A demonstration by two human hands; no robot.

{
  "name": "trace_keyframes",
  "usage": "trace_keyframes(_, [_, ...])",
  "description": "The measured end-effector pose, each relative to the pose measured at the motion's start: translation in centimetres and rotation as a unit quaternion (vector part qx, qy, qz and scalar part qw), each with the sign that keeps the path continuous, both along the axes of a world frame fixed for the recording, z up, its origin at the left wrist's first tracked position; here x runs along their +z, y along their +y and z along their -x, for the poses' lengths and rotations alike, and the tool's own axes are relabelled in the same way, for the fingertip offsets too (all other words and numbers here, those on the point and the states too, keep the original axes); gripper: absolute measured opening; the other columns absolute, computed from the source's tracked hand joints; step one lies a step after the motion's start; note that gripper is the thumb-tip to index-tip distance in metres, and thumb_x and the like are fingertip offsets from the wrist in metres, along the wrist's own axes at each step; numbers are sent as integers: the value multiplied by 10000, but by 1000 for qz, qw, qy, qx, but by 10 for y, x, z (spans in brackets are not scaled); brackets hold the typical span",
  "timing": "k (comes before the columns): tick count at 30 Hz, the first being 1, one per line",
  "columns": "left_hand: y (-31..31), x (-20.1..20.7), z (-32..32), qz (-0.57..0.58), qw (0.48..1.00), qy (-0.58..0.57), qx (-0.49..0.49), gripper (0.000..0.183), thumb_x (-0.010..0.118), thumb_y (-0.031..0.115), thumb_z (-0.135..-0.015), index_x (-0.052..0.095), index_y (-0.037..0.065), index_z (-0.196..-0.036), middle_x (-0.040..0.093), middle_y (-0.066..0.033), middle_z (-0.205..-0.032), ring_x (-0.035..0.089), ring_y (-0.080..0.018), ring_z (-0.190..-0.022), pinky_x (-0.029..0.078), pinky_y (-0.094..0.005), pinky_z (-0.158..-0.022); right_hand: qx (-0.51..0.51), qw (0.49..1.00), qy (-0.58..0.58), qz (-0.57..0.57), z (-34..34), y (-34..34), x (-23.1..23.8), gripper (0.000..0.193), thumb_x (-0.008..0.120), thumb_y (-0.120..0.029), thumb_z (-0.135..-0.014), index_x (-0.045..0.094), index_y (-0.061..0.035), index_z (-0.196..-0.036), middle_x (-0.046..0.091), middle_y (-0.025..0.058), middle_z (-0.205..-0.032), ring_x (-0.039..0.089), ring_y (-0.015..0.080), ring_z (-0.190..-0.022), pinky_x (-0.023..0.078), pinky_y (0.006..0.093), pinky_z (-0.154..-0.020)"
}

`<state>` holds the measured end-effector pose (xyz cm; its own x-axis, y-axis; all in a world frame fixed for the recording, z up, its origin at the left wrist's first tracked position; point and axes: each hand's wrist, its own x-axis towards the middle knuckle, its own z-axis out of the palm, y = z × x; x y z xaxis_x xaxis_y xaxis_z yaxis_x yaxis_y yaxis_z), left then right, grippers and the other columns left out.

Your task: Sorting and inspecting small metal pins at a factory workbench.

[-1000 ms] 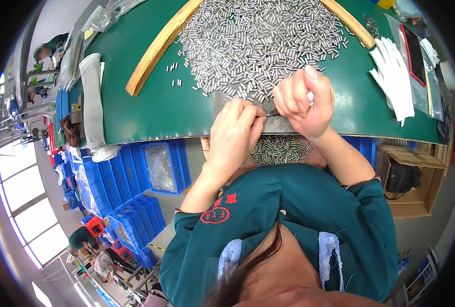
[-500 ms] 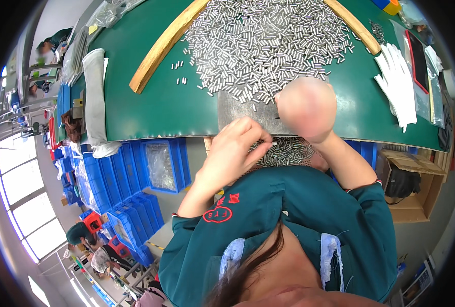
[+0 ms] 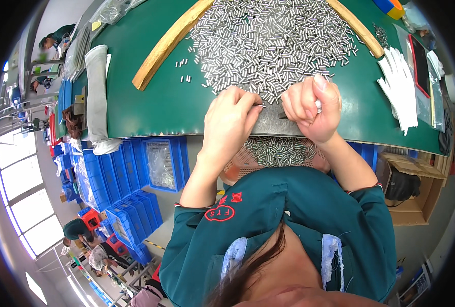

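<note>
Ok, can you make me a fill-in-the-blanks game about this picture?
1. The heap of small metal pins lies on a ____ table.
2. The two long strips beside the heap are made of ____.
3. The stacked bins under the table are ____.
4. The right hand is closed into a ____.

Missing words: green; wood; blue; fist

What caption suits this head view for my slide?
Two hands, left hand and right hand, sort small silver metal pins on a green table.
</note>
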<state>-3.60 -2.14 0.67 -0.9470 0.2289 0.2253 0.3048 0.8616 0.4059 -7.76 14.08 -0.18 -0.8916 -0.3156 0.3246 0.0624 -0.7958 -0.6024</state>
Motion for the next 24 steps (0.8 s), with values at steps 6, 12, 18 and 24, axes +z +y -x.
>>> trace_keyframes(6, [11,-4,-7,-53,998,-35,-28,117,648,101,-714,581,87,-809,506,-41,-751,533,-219,-730,430,-333,-658,-14,1000,-5,3,0,0,0,453,277,-214,-947,341,-84,-517,321,8,-414,240,73,-349,222,230,-351])
trace_keyframes(12, [15,-5,-9,-71,996,-44,-23,107,637,91,-721,575,73,-806,512,-44,-762,538,-225,-750,433,-338,-670,-27,999,12,-20,1,1,0,459,236,-245,-953,330,-106,-526,303,-5,-415,217,72,-352,209,220,-340])
trace_keyframes(18, [16,1,-5,-34,997,-29,-68,129,617,71,-709,591,86,-834,513,-49,-778,537,-232,-770,436,-350,-688,-29,999,-32,26,2,2,-1,448,329,-202,-936,356,-65,-511,327,14,-407,258,79,-358,227,230,-352])
trace_keyframes(24, [11,-7,-6,-95,993,-16,-73,128,636,86,-698,579,87,-812,514,-51,-796,538,-240,-761,431,-354,-673,-31,999,1,-34,1,3,0,462,240,-256,-951,332,-110,-523,298,-7,-413,217,72,-355,206,223,-338])
